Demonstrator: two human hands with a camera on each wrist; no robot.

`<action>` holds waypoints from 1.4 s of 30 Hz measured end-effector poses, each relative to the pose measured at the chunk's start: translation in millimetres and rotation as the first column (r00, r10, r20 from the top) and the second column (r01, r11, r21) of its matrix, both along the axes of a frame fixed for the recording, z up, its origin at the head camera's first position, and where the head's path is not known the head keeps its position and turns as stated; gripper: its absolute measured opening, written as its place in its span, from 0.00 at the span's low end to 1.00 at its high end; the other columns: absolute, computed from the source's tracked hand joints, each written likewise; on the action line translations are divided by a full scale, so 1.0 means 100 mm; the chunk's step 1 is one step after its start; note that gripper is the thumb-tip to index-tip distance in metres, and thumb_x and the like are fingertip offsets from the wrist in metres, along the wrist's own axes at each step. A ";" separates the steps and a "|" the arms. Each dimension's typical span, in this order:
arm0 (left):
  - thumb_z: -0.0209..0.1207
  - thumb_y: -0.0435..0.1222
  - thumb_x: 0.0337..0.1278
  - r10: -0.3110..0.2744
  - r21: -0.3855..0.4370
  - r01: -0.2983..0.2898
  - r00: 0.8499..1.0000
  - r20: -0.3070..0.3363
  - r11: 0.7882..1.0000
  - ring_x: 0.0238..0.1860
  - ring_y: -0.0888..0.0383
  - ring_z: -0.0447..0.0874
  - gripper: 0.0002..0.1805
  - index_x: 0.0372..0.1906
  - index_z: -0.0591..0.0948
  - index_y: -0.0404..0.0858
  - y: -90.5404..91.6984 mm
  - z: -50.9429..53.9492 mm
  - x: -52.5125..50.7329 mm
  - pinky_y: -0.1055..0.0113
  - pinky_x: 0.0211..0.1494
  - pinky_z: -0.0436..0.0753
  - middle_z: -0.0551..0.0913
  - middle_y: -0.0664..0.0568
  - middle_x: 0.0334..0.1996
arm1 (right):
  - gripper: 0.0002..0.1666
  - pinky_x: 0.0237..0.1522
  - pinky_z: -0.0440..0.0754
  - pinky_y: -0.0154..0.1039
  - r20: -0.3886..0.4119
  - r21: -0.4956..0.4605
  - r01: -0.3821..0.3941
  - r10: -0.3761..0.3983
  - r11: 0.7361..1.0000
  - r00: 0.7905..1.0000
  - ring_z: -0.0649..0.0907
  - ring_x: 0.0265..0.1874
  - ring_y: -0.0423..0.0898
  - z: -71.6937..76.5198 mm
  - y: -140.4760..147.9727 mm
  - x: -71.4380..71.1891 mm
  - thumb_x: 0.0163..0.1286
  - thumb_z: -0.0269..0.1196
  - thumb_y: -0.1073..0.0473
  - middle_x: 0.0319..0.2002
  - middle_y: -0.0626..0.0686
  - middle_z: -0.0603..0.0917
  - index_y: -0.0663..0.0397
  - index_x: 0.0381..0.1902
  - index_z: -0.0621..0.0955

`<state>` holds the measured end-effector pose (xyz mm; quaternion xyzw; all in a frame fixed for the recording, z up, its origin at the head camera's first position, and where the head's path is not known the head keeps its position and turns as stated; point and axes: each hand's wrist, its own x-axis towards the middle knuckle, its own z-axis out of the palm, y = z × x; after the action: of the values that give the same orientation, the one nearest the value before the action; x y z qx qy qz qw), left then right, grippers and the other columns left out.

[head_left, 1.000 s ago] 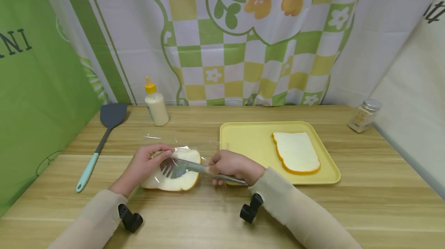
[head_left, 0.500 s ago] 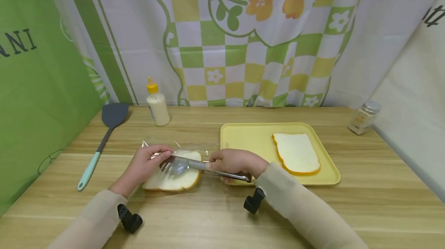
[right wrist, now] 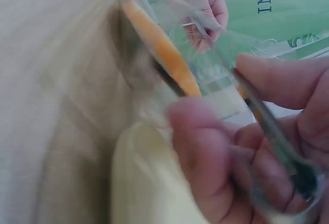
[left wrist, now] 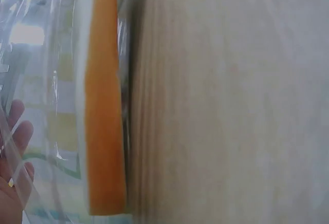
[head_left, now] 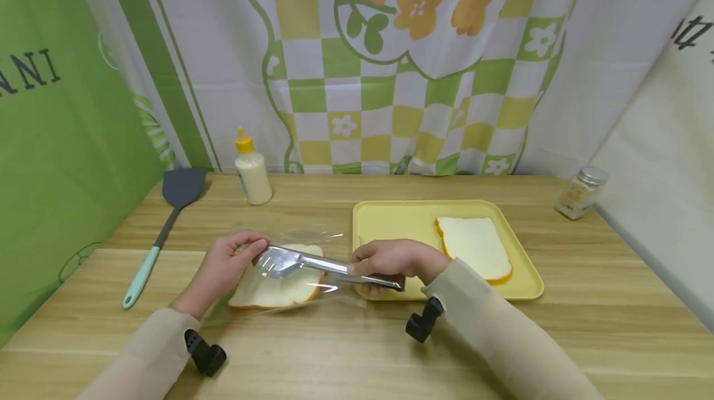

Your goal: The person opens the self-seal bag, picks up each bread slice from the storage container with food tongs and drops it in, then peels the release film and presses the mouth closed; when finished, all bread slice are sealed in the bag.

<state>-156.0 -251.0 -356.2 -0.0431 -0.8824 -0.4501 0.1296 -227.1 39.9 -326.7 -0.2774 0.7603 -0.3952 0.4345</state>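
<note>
A white bread slice with orange-brown crust (head_left: 279, 288) lies in a clear plastic bag (head_left: 339, 288) on the table. My left hand (head_left: 225, 266) pinches the film near the slice's upper left corner. Metal tongs (head_left: 320, 263) are held in my right hand (head_left: 398, 258), their upper arm slanting over the slice and its tip close to my left fingertips. In the right wrist view, a dark strip shows under the bread crust (right wrist: 163, 49), perhaps the tongs' lower arm. The left wrist view shows the crust's side (left wrist: 105, 126) behind film and my left fingers (left wrist: 20, 134).
A yellow tray (head_left: 390, 220) bearing another bread slice (head_left: 474, 248) stands at the right, partly under my right hand. A spatula (head_left: 167, 223) lies at the left. A yellow-capped squeeze bottle (head_left: 253, 177) stands at the back, and a glass jar (head_left: 581, 193) at the far right.
My right hand has moved right with the tongs, over the tray's edge. The tongs' slotted tip, seen earlier above the slice, now shows mostly as a glare. My left hand has shifted slightly left.
</note>
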 end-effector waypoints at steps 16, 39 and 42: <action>0.54 0.39 0.63 0.030 -0.024 -0.030 0.999 -0.019 0.999 0.51 0.44 0.77 0.15 0.43 0.82 0.32 -0.02 0.02 -0.01 0.46 0.57 0.71 0.83 0.39 0.44 | 0.17 0.19 0.70 0.32 -0.111 -0.030 0.096 -0.098 0.995 0.989 0.72 0.14 0.40 0.13 0.33 0.08 0.69 0.55 0.55 0.16 0.50 0.75 0.67 0.37 0.79; 0.57 0.35 0.60 -0.082 -0.073 0.078 0.995 -0.055 0.994 0.48 0.50 0.80 0.11 0.42 0.84 0.35 0.12 0.00 -0.13 0.56 0.51 0.76 0.84 0.45 0.43 | 0.11 0.13 0.71 0.30 -0.001 -0.208 0.244 -0.249 0.947 0.968 0.72 0.10 0.38 -0.11 0.71 0.08 0.64 0.60 0.60 0.16 0.51 0.76 0.67 0.35 0.76; 0.57 0.35 0.60 -0.082 -0.078 0.076 0.994 -0.073 0.994 0.47 0.50 0.80 0.10 0.42 0.85 0.36 0.14 0.00 -0.14 0.56 0.52 0.76 0.84 0.45 0.42 | 0.10 0.13 0.71 0.29 0.039 -0.229 0.270 -0.268 0.935 0.963 0.72 0.10 0.37 -0.13 0.66 0.09 0.64 0.59 0.61 0.16 0.50 0.76 0.66 0.34 0.75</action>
<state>-169.9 -236.7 -356.4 -0.0999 -0.8908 -0.4194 0.1434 -218.0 106.1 -339.6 -0.2183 0.7382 -0.5380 0.3435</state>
